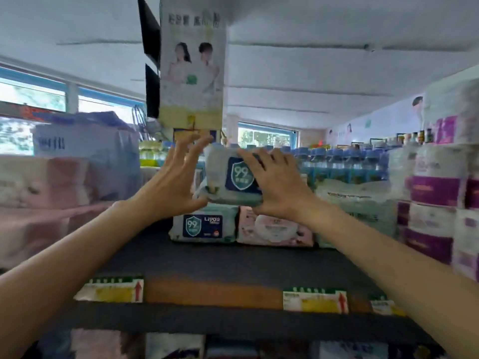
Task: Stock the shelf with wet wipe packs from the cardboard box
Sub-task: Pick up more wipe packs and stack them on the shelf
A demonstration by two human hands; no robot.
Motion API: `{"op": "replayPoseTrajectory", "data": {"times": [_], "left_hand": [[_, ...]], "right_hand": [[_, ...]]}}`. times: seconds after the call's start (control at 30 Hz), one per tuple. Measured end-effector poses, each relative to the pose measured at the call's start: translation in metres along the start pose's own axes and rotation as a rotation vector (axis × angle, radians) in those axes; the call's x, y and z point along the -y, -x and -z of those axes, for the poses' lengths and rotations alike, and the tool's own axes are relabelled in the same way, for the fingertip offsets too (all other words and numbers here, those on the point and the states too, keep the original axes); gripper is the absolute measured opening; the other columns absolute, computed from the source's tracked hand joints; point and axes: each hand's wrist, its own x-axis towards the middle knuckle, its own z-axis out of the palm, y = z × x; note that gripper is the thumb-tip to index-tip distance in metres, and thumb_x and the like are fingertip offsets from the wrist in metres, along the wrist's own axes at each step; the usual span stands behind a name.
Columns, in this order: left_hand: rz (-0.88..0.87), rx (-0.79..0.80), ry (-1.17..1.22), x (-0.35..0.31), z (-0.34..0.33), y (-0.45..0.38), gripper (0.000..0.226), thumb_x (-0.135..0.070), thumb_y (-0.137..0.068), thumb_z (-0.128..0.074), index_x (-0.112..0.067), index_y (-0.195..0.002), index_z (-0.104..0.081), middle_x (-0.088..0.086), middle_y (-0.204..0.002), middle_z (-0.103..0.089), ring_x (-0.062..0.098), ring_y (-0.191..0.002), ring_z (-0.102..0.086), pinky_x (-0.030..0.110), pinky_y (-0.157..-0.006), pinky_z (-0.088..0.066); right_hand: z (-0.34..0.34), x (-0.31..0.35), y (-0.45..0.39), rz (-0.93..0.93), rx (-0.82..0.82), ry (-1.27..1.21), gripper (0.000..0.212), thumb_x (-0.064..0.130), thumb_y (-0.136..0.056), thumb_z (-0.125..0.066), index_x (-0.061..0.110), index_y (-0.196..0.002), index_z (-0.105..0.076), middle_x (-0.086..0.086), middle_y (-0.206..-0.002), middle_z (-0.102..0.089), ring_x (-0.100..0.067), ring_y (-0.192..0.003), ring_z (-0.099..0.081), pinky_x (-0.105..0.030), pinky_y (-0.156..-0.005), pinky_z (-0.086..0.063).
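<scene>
A pale green wet wipe pack (225, 177) with a blue "99" shield label rests on top of two packs lying on the dark top shelf (207, 257). My right hand (277, 182) grips its right side, fingers over the front. My left hand (176, 180) is at its left edge with fingers spread, thumb touching the lower corner. Beneath it lie a matching green pack (203, 226) and a pink pack (274, 228). The cardboard box is out of view.
Pink and white tissue bundles (59, 182) stack at the left. Purple-and-white paper rolls (438, 203) pile at the right. Blue-capped bottles (342, 161) stand behind. A hanging poster (193, 66) is above. Price tags (315, 300) line the shelf edge.
</scene>
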Motion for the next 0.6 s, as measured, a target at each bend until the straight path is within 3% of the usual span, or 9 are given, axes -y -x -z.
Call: {"op": "replayPoseTrajectory", "data": {"times": [0.1, 0.17, 0.23, 0.33, 0.43, 0.53, 0.6], "left_hand": [[0.092, 0.321, -0.109, 0.023, -0.014, 0.021, 0.107, -0.058, -0.058, -0.056, -0.048, -0.137, 0.015, 0.004, -0.153, 0.004, 0.036, -0.142, -0.009, 0.054, -0.113, -0.024], [0.200, 0.396, -0.116, 0.030, -0.021, 0.029, 0.113, -0.071, -0.050, -0.050, -0.052, -0.133, 0.024, -0.005, -0.153, 0.010, 0.031, -0.143, -0.002, 0.051, -0.116, -0.020], [0.277, 0.362, -0.101, 0.036, -0.026, 0.028, 0.120, -0.073, -0.048, -0.056, -0.045, -0.139, 0.018, -0.004, -0.150, 0.001, 0.032, -0.139, -0.010, 0.051, -0.114, -0.023], [0.303, 0.274, -0.153, 0.041, -0.027, 0.025, 0.116, -0.058, -0.053, -0.074, -0.027, -0.145, -0.009, 0.005, -0.139, -0.019, 0.032, -0.130, -0.025, 0.052, -0.109, -0.031], [0.250, 0.255, -0.234, 0.051, -0.025, 0.028, 0.108, -0.058, -0.052, -0.072, -0.023, -0.139, -0.018, 0.005, -0.133, -0.025, 0.030, -0.126, -0.029, 0.049, -0.106, -0.037], [0.239, 0.371, -0.266, 0.060, -0.030, 0.033, 0.103, -0.068, -0.046, -0.058, -0.030, -0.130, -0.011, 0.006, -0.130, -0.029, 0.030, -0.122, -0.038, 0.048, -0.100, -0.044], [0.276, 0.559, -0.367, 0.061, -0.043, 0.036, 0.106, -0.061, -0.053, -0.067, -0.026, -0.133, -0.007, 0.005, -0.132, -0.028, 0.026, -0.124, -0.038, 0.042, -0.103, -0.043]], "right_hand": [[-0.046, 0.009, -0.015, 0.184, -0.073, 0.127, 0.107, 0.061, -0.055, -0.075, 0.011, -0.139, -0.034, -0.012, -0.123, -0.055, -0.032, -0.101, -0.056, -0.041, -0.089, -0.046], [-0.072, 0.012, -0.023, 0.235, -0.121, 0.106, 0.115, 0.060, -0.045, -0.079, 0.010, -0.136, -0.032, -0.009, -0.118, -0.059, -0.028, -0.094, -0.060, -0.038, -0.083, -0.050], [-0.087, 0.015, -0.031, 0.297, -0.166, 0.051, 0.114, 0.060, -0.047, -0.079, 0.008, -0.137, -0.031, -0.009, -0.120, -0.056, -0.026, -0.099, -0.058, -0.037, -0.087, -0.050], [-0.093, 0.023, -0.038, 0.313, -0.249, 0.047, 0.113, 0.063, -0.046, -0.079, 0.006, -0.134, -0.038, -0.011, -0.120, -0.055, -0.024, -0.103, -0.058, -0.033, -0.090, -0.049], [-0.098, 0.030, -0.040, 0.304, -0.249, 0.061, 0.113, 0.062, -0.043, -0.080, 0.006, -0.131, -0.039, -0.011, -0.118, -0.051, -0.024, -0.103, -0.053, -0.034, -0.088, -0.050], [-0.108, 0.043, -0.035, 0.305, -0.151, 0.038, 0.112, 0.060, -0.041, -0.079, 0.007, -0.130, -0.037, -0.009, -0.116, -0.055, -0.026, -0.098, -0.054, -0.035, -0.083, -0.049], [-0.115, 0.055, -0.030, 0.344, -0.006, 0.078, 0.112, 0.059, -0.045, -0.079, 0.007, -0.134, -0.036, -0.009, -0.124, -0.051, -0.028, -0.104, -0.052, -0.039, -0.086, -0.045]]}}
